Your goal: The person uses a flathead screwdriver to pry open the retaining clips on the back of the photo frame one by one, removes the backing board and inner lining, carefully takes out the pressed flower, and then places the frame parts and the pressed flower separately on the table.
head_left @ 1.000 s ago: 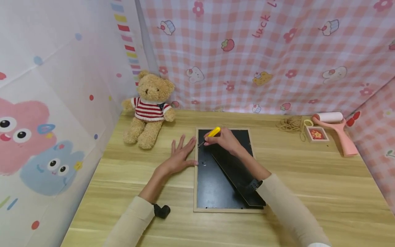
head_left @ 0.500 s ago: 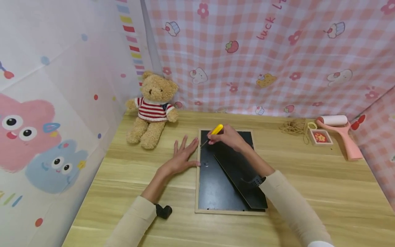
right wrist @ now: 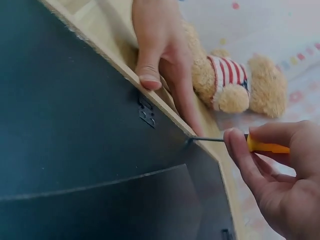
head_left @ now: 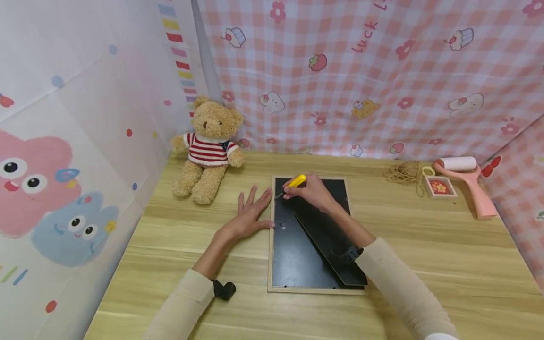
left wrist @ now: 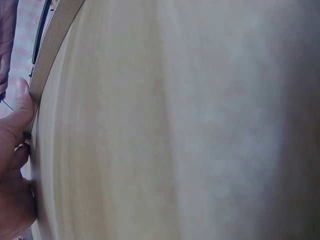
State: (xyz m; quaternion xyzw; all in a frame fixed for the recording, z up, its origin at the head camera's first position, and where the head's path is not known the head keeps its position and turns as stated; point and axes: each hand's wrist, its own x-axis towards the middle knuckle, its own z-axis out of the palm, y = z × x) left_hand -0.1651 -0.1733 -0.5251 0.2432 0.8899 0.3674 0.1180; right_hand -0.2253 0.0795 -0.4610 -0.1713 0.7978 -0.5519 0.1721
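A light wood picture frame [head_left: 270, 264] lies face down, its black backing board [head_left: 291, 264] upward. The black easel leg [head_left: 329, 250] slants across the board, partly under the right forearm. My left hand [head_left: 247, 220] lies with fingers spread on the table, thumb and fingertips against the frame's left edge. Between thumb and fingers, my right hand [head_left: 315, 192] pinches a yellow-handled screwdriver [right wrist: 267, 146]. Its thin metal shaft [right wrist: 212, 139] reaches the inner side of the left rim near the far corner. In the right wrist view, the tip meets a small dark fastener there.
A teddy bear [head_left: 209, 148] in a striped sweater sits at the back left. Twine [head_left: 401, 173], a small framed picture [head_left: 440, 187] and a pink-handled lint roller [head_left: 478, 193] lie at the back right. Patterned cloths hang behind and beside the wooden table [head_left: 425, 264].
The screwdriver's tip has shifted slightly toward the far corner along the left rim, and its handle has dipped a little. My left hand stays at the frame's edge.
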